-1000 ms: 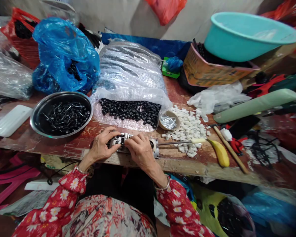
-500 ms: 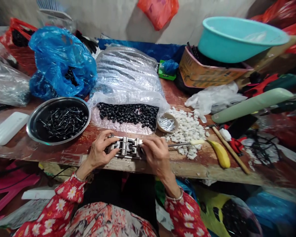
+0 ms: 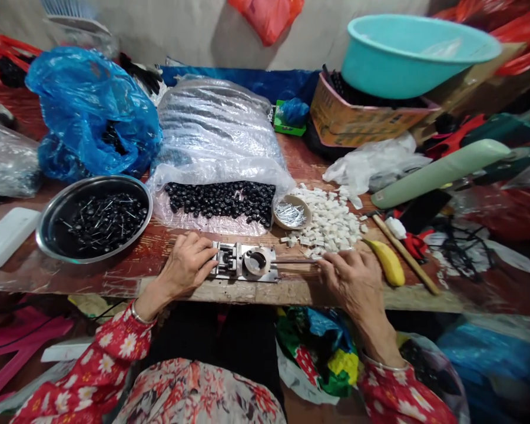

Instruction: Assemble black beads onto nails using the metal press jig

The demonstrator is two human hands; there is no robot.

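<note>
A metal jig [image 3: 257,263] with a round ring lies at the table's front edge. My left hand [image 3: 183,266] is at its left end, thumb and fingers closed on the jig's edge. A thin metal rod [image 3: 298,261] runs right from the jig. My right hand [image 3: 355,282] is closed round the rod's handle, which the fingers mostly hide. Behind the jig, black round parts [image 3: 221,200] spill from a clear bag, beside a small bowl [image 3: 310,218] of metal pins and a heap of white pieces [image 3: 331,219].
A steel bowl [image 3: 146,219] of black parts with pins stands at left, near a blue bag [image 3: 92,112]. To the right lie a banana [image 3: 388,263] and a hammer [image 3: 406,254]. A turquoise basin [image 3: 415,56] rests on a box [image 3: 357,118] behind.
My right hand has moved from the jig to the rod's handle at the right, uncovering the ring. My left hand stays at the jig's left end. The view has shifted slightly.
</note>
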